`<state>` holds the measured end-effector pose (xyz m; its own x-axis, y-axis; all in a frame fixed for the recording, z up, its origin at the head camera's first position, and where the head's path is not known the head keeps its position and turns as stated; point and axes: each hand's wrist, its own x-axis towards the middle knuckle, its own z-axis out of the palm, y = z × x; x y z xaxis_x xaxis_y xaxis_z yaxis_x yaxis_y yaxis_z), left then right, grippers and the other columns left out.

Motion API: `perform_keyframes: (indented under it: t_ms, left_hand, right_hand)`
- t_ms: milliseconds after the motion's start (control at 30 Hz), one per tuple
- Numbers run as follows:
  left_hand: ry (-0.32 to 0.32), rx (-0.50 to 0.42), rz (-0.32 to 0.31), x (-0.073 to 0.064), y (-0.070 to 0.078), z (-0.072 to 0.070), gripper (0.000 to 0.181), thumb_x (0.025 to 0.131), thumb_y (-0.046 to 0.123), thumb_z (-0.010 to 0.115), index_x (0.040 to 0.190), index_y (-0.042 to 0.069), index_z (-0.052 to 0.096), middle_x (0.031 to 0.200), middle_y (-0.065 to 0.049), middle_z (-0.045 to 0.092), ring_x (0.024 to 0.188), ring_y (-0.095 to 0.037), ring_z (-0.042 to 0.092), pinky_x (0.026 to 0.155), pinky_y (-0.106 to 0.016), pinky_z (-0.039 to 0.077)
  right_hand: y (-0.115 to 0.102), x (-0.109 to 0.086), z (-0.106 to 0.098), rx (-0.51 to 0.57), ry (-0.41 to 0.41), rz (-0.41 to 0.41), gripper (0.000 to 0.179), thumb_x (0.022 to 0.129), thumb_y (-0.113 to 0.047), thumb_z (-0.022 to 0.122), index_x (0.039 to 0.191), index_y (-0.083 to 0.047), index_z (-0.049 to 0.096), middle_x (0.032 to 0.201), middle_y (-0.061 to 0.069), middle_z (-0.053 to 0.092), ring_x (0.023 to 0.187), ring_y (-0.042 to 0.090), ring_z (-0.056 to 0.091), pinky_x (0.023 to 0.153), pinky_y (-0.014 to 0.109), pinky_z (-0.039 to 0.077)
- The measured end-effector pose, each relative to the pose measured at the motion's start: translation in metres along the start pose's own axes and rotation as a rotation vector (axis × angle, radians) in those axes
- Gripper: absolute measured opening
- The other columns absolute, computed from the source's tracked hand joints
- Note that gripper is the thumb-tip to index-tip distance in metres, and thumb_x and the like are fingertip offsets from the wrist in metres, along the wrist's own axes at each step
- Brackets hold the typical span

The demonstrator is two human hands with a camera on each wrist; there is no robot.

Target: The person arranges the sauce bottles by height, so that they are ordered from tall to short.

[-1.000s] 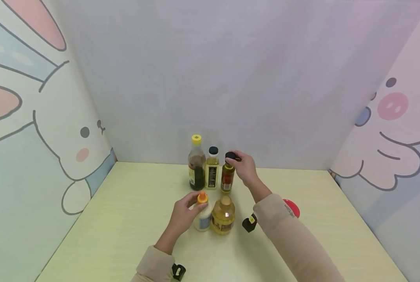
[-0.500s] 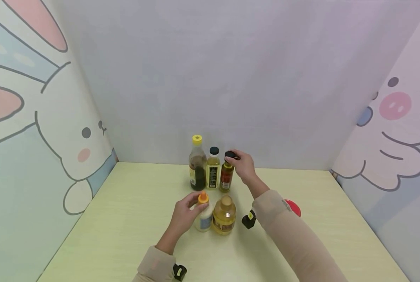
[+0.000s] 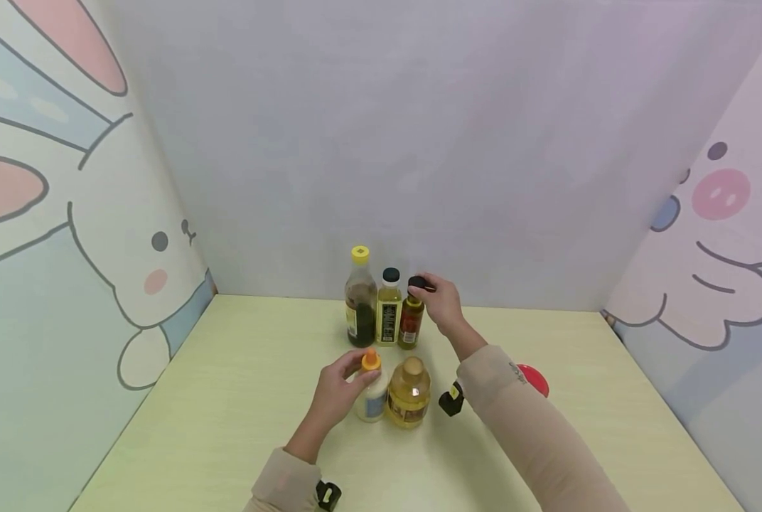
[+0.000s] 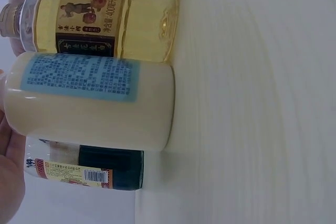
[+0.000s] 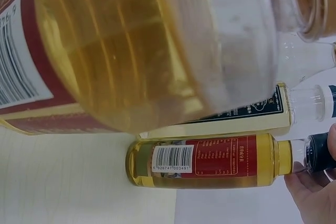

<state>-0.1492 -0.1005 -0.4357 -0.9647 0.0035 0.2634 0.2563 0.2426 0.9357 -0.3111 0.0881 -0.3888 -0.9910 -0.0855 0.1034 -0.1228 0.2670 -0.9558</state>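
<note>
My left hand grips the orange cap of a white squeeze bottle with a blue label, which stands upright on the table. Touching or nearly touching it on the right is a round oil bottle with a tan cap. Farther back, my right hand pinches the black cap of a small oil bottle with a red label. To its left stand a clear oil bottle with a black label and a taller yellow-capped bottle of dark liquid.
A red round object lies to the right, partly behind the right sleeve. The pale table meets a grey back wall. Printed cartoon panels stand at both sides.
The small red-labelled bottle has shifted slightly left, closer to the clear oil bottle, with my right hand still on its cap. My left hand keeps its hold; the whole view has drifted slightly.
</note>
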Motion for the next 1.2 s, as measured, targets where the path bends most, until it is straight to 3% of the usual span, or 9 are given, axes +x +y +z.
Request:
perform_keyframes:
  t_ms: [200, 433, 667, 900, 1200]
  left_hand:
    - [0.001, -0.004, -0.004, 0.006, -0.026, 0.003, 0.037, 0.089, 0.01, 0.072, 0.123, 0.001, 0.063, 0.118, -0.014, 0.065, 0.113, -0.033, 0.06, 0.098, -0.051, 0.044]
    - [-0.01, 0.025, 0.031, -0.002, 0.006, -0.001, 0.034, 0.089, 0.005, 0.071, 0.12, -0.007, 0.061, 0.115, -0.021, 0.065, 0.11, -0.04, 0.06, 0.095, -0.055, 0.044]
    - [-0.002, 0.008, 0.03, 0.005, -0.029, 0.003, 0.038, 0.089, 0.016, 0.073, 0.124, 0.002, 0.063, 0.118, -0.012, 0.066, 0.112, -0.032, 0.06, 0.097, -0.049, 0.045]
    - [-0.006, 0.018, 0.067, 0.005, -0.032, 0.002, 0.043, 0.089, 0.027, 0.073, 0.123, 0.003, 0.063, 0.117, -0.011, 0.066, 0.111, -0.032, 0.061, 0.096, -0.05, 0.046]
    - [-0.002, 0.01, 0.034, 0.006, -0.03, 0.001, 0.04, 0.089, 0.023, 0.074, 0.123, 0.004, 0.064, 0.117, -0.01, 0.066, 0.111, -0.031, 0.061, 0.096, -0.05, 0.045]
  right_hand:
    - [0.002, 0.0, 0.0, -0.029, 0.001, -0.002, 0.042, 0.094, -0.013, 0.068, 0.134, -0.003, 0.058, 0.129, 0.021, 0.058, 0.118, 0.033, 0.055, 0.098, 0.043, 0.045]
    - [0.004, 0.001, 0.003, -0.042, -0.002, 0.021, 0.041, 0.095, -0.015, 0.067, 0.134, -0.005, 0.057, 0.129, 0.019, 0.057, 0.118, 0.031, 0.054, 0.098, 0.043, 0.045]
    - [0.003, 0.0, 0.004, -0.062, -0.007, 0.025, 0.044, 0.096, -0.018, 0.065, 0.136, -0.005, 0.054, 0.131, 0.018, 0.056, 0.121, 0.031, 0.052, 0.1, 0.044, 0.044]
    - [0.004, -0.003, 0.003, -0.066, -0.013, 0.018, 0.051, 0.096, -0.021, 0.066, 0.142, -0.006, 0.049, 0.132, 0.018, 0.056, 0.121, 0.031, 0.052, 0.1, 0.045, 0.043]
    - [0.001, -0.008, -0.002, -0.059, -0.042, 0.027, 0.064, 0.095, -0.026, 0.068, 0.149, -0.009, 0.039, 0.142, 0.019, 0.047, 0.128, 0.032, 0.047, 0.103, 0.049, 0.039]
